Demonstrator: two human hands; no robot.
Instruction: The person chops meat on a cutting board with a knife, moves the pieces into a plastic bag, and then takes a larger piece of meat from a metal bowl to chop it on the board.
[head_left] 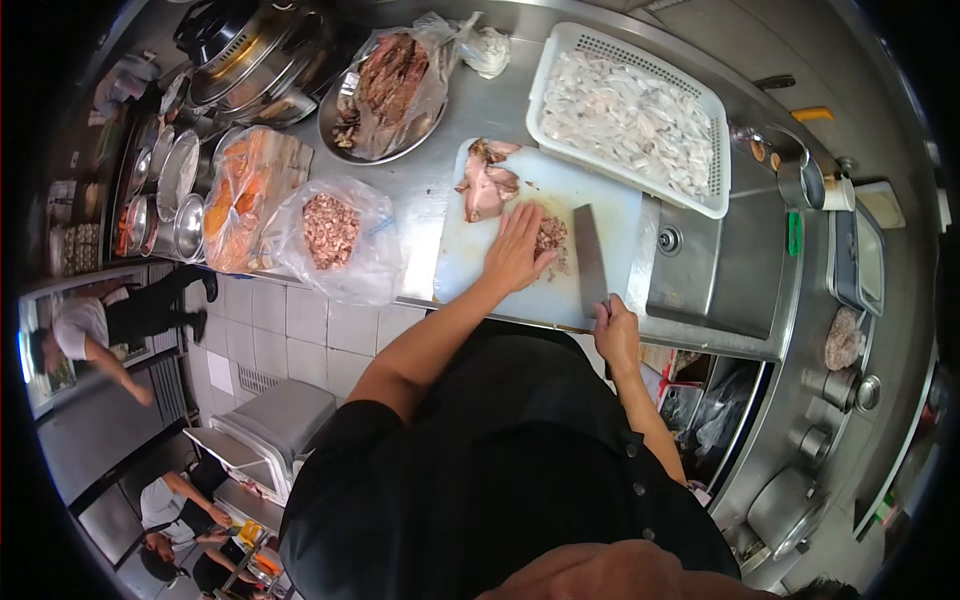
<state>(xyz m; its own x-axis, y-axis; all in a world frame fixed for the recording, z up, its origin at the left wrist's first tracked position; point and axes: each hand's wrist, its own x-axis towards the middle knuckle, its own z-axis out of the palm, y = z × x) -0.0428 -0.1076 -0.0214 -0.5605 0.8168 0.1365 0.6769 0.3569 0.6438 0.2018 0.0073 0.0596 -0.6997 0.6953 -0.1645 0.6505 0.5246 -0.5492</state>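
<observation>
A white cutting board (625, 215) lies in front of me on the steel counter. My left hand (515, 248) rests on it with fingers stretched out, beside a small heap of chopped meat (552, 235). Just beyond my fingertips is a larger piece of cooked-looking meat (488, 188). My right hand (616, 328) is closed round the handle of a cleaver (590, 260), whose broad blade is over the right part of the board, apart from the heap. What lies under my left palm is hidden.
A white basket (545, 120) of pale strips overlaps the board's far edge. Right of the board is a sink (740, 270). To the left are a bag of diced meat (330, 232), a bag of orange pieces (245, 185) and a bowl (335, 125) with bagged dark meat. Other people work at far left.
</observation>
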